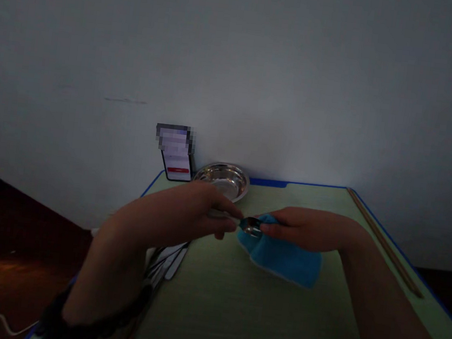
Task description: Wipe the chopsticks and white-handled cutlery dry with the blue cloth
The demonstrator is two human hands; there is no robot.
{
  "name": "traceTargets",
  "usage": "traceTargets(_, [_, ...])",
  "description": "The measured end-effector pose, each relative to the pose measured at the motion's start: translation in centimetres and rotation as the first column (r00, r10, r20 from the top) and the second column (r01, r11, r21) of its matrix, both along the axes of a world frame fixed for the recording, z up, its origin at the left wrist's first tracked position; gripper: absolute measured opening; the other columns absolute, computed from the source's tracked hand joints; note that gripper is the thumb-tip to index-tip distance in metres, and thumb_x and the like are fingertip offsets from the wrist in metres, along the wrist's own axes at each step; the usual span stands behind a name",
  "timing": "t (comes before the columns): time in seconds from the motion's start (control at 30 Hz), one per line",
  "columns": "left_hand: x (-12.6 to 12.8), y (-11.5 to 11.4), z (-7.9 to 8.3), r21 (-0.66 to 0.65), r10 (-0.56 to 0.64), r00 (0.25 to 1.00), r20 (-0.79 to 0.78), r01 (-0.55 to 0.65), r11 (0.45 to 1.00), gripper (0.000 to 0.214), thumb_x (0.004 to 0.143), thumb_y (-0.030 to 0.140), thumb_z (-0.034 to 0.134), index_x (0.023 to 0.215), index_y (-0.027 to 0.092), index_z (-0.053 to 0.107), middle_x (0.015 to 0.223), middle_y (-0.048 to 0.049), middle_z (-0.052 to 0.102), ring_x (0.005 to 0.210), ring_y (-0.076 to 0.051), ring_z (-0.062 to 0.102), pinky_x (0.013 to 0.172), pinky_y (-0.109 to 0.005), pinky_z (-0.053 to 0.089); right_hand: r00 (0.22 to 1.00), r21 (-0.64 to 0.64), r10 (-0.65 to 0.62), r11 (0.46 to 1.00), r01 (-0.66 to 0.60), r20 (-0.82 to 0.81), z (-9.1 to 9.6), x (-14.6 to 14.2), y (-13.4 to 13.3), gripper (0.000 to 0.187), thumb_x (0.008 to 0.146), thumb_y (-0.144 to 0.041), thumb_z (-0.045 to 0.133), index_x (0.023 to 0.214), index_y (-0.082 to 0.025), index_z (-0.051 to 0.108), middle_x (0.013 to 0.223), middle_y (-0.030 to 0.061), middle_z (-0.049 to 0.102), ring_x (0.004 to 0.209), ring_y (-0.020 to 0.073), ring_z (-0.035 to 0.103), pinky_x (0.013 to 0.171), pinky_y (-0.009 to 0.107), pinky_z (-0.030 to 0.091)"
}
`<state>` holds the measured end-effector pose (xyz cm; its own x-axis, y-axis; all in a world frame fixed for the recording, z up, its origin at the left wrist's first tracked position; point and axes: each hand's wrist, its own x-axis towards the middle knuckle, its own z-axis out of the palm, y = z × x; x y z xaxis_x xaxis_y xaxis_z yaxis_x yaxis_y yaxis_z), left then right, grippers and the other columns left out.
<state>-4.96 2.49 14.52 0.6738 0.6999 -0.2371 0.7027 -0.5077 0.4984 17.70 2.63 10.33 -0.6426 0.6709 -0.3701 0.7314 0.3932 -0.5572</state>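
Dark wristband (54, 319); our left hand (200, 210) grips shiny spoon (251, 227), right hand (304, 228) pinches blue cloth (284, 260) at its bowl; blue-edged tabletop (253, 319) spreads below.

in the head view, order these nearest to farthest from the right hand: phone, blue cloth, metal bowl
1. Blue cloth: in the right hand, hanging below it
2. Metal bowl: on the table's far side, left of the right hand
3. Phone: propped up at the far left, beyond the bowl from that hand
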Motion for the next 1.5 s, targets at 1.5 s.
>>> traceTargets(1.5, [1.2, 3.5, -4.6, 0.048, 0.083, 0.991, -0.108, -0.078, 0.996, 0.036, 0.083, 0.04, 0.04, 0.084, 0.016, 0.067, 0.067, -0.0037, 0.067, 0.057, -0.013, 0.057, 0.052, -0.022, 0.035, 0.881, 0.383, -0.317, 0.907, 0.173, 0.352, -3.9, -1.9, 0.9, 0.023, 0.071, -0.024, 0.048, 0.089, -0.013, 0.059, 0.094, 0.015, 0.062, 0.084, 0.0259, 0.059, 0.065, 0.033, 0.041])
